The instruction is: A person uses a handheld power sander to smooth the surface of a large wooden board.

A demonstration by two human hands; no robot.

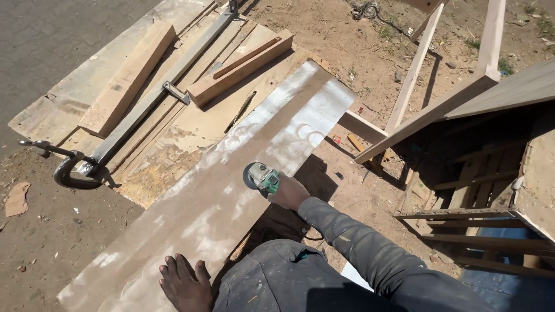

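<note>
My right hand [290, 192] grips a green and grey angle grinder [263, 177]. Its disc rests flat on a long, dusty pale board [208, 214] that runs from the lower left to the upper middle. The hand sits at the board's right edge, about halfway along it. My dark sleeve [370, 248] reaches in from the lower right. A bare foot [185, 284] presses on the near end of the board, beside my bent knee [266, 280]. My left hand is out of sight.
A long metal bar clamp [130, 124] lies across stacked planks [127, 78] at upper left. A thin saw blade [241, 110] lies beside the board. A wooden frame piece [480, 86] stands at right on sandy ground [63, 242].
</note>
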